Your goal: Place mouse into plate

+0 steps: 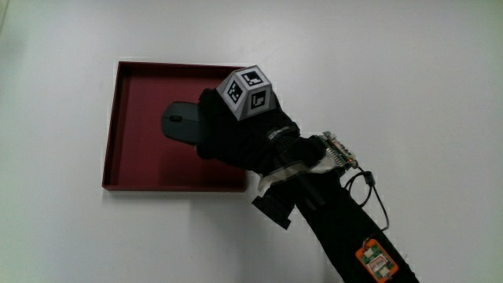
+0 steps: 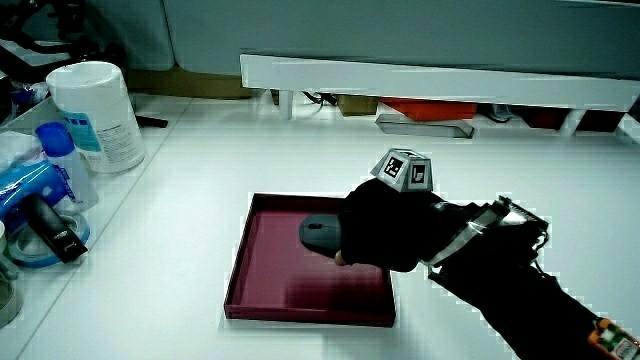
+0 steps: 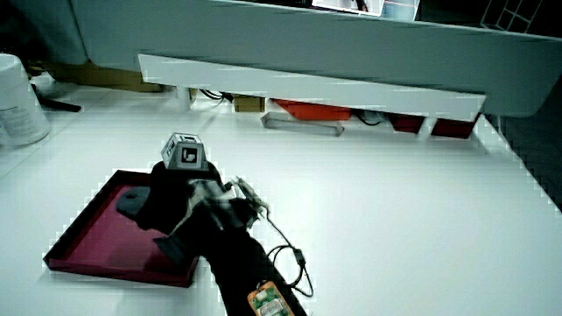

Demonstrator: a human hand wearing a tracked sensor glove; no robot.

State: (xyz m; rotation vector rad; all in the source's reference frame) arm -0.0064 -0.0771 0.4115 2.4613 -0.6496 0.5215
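Observation:
A dark red square plate [image 1: 141,169] lies on the white table, seen in both side views too [image 2: 300,295] [image 3: 97,250]. A black mouse [image 1: 179,122] sits inside the plate, in the half farther from the person; in both side views it shows as well [image 2: 318,233] [image 3: 132,201]. The gloved hand [image 1: 236,137] reaches over the plate's edge, fingers curled around the end of the mouse and hiding that part. I cannot tell whether the mouse rests on the plate floor. The patterned cube [image 1: 250,92] rides on the hand's back.
In a side view a white wipes canister [image 2: 95,115], blue bottles [image 2: 45,170] and a black tool [image 2: 50,230] crowd the table's edge. The low white partition [image 2: 440,80] [image 3: 307,83] closes off the table. A cable [image 1: 376,196] hangs from the forearm.

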